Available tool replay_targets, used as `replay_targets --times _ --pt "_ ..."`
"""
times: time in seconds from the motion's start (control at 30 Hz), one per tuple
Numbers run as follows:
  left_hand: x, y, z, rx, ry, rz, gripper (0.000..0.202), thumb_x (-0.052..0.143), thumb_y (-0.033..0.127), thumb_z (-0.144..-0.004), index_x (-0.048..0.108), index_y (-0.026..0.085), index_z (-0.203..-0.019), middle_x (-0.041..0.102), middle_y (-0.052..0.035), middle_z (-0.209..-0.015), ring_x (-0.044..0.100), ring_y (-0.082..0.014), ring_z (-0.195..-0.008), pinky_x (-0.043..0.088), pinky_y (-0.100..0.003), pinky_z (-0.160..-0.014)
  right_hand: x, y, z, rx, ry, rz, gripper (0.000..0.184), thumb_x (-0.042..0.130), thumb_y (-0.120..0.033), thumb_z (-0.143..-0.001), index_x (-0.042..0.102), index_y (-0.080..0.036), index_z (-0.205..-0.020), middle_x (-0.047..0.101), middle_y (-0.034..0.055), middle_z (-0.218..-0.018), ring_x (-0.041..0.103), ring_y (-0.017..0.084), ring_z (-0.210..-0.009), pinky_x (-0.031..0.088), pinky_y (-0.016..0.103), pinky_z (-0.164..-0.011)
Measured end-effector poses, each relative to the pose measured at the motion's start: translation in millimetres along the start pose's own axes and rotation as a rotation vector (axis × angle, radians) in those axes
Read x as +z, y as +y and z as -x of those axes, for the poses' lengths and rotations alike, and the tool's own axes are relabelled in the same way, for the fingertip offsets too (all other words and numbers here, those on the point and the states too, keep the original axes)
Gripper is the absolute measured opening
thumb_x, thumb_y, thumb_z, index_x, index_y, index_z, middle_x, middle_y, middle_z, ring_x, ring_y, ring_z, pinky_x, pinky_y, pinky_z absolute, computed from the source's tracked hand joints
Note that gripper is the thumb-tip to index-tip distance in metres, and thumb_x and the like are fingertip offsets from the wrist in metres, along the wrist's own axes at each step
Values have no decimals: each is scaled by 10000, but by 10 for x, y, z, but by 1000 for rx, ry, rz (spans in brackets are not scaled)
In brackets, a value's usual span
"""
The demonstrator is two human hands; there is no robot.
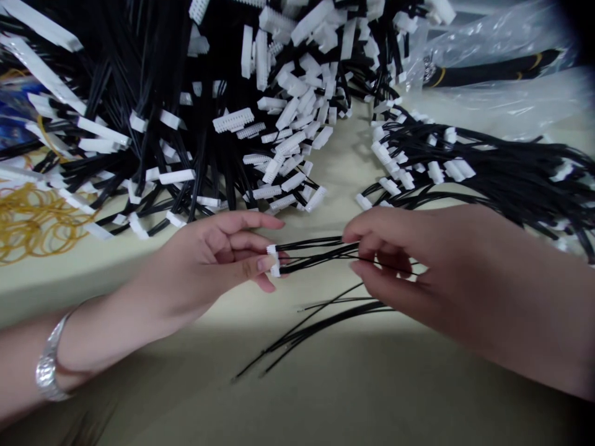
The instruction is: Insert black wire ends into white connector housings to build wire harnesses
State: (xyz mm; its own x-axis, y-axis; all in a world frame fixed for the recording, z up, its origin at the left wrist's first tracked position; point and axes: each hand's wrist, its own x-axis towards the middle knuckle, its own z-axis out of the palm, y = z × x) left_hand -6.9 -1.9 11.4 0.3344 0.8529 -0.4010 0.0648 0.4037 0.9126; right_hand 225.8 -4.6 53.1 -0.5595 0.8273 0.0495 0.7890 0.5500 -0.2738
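Between thumb and fingers, my left hand (223,254) pinches a small white connector (274,261) with several black wires (316,249) running out of it to the right. My right hand (409,254) is closed around those wires a short way from the connector, its thumb and forefinger pressed near them. One thin wire passes under the right fingertips. Below the right hand, several loose black wires (320,325) lie fanned on the table, with bare terminal ends pointing left. The far ends of the wires are hidden behind the right hand.
A large heap of black wire harnesses with white connectors (288,148) fills the back left and middle. Another bundle of black wires (502,167) lies at right. Yellow rubber bands (39,220) sit at left. A clear plastic bag (493,105) lies at back right.
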Motion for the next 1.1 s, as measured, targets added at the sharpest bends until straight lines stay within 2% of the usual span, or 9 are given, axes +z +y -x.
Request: replay_targets --times 0.1,0.2,0.37,0.63,0.8,0.87,0.93,1.03,1.1 --pt "8 13 -5 0 5 -1 290 684 135 -738 609 190 -1013 706 21 -746 665 -85 -580 528 -104 -574 116 -61 -68 -110 -34 -37 158 573 -235 -807 614 -193 -953 599 -27 -663 541 125 -536 354 245 -460" --pt "-1 12 -7 3 10 -3 289 682 126 -737 614 190 -1010 708 24 -747 667 -83 -579 526 -98 -575 206 -112 -112 -203 -31 -63 128 529 -138 -840 653 -153 -865 618 18 -742 576 140 -650 405 253 -557" --pt "-19 -5 -4 -5 12 -23 294 690 137 -738 620 214 -1013 719 31 -781 672 -72 -588 523 -83 -598 285 -135 -104 -179 62 -49 185 499 -109 -852 671 -92 -785 600 58 -709 566 144 -652 415 249 -561" --pt "11 -12 0 7 27 -10 289 723 170 -707 644 224 -980 721 18 -769 683 -97 -604 536 -105 -610 412 -158 -174 -338 121 -47 283 410 -73 -860 672 -70 -753 566 79 -672 504 152 -638 404 266 -564" --pt "-3 -9 -16 1 23 -17 296 719 185 -719 632 230 -999 715 27 -744 684 -92 -606 537 -101 -611 295 -202 -73 -291 108 -24 226 435 -103 -862 657 -102 -822 569 84 -768 517 183 -725 414 302 -632" --pt "-10 -8 -17 -7 11 -16 298 712 199 -732 619 234 -1012 712 36 -741 682 -84 -603 534 -95 -611 229 -228 18 -228 68 -4 182 464 -135 -854 644 -135 -827 563 77 -811 505 187 -734 400 309 -627" --pt "-20 -13 -15 -5 9 -29 312 714 213 -732 612 239 -1026 709 41 -742 679 -79 -599 529 -87 -607 215 -233 87 -177 -53 1 134 509 -127 -821 614 -158 -744 545 60 -778 487 169 -688 375 291 -586" --pt "-34 -25 -6 -5 23 -59 332 717 217 -728 607 243 -1039 703 40 -738 679 -79 -609 524 -85 -615 281 -202 111 -208 -240 -17 136 569 -67 -744 554 -164 -650 523 35 -701 468 145 -635 351 273 -549" --pt "-37 -26 3 -1 27 -59 325 715 209 -726 607 238 -1031 695 40 -726 676 -82 -605 527 -98 -620 323 -187 95 -263 -251 -9 159 564 -34 -715 537 -169 -635 526 27 -688 461 138 -622 347 271 -542"
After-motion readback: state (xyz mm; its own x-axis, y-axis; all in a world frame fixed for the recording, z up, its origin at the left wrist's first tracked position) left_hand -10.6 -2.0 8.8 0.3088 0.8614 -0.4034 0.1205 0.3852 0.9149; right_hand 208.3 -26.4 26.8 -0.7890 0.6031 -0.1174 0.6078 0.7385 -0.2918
